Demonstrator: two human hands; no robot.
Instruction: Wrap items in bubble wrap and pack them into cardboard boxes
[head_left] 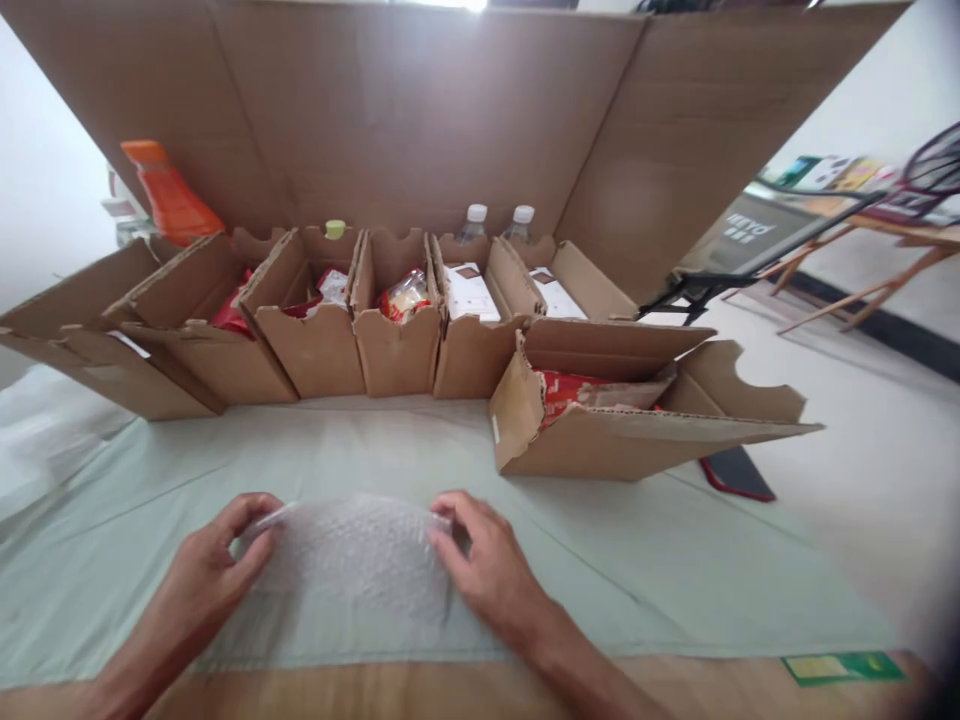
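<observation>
A clear sheet of bubble wrap (364, 555) stretches between my two hands, just above the pale green cloth (600, 580). My left hand (217, 560) pinches its left upper corner between thumb and fingers. At the right upper corner, my right hand (487, 560) grips it the same way. The sheet's lower part hangs toward the cloth; whether it touches the cloth I cannot tell. Whether it is a flat sheet or a bag is also unclear.
Several open cardboard bins (397, 350) stand in a row behind, holding packets and white boxes. Another cardboard bin (577, 445) with red packaging sits at the right. Behind rises a tall cardboard panel (435, 120). An orange bottle (169, 195) and crumpled clear plastic (52, 430) are at left.
</observation>
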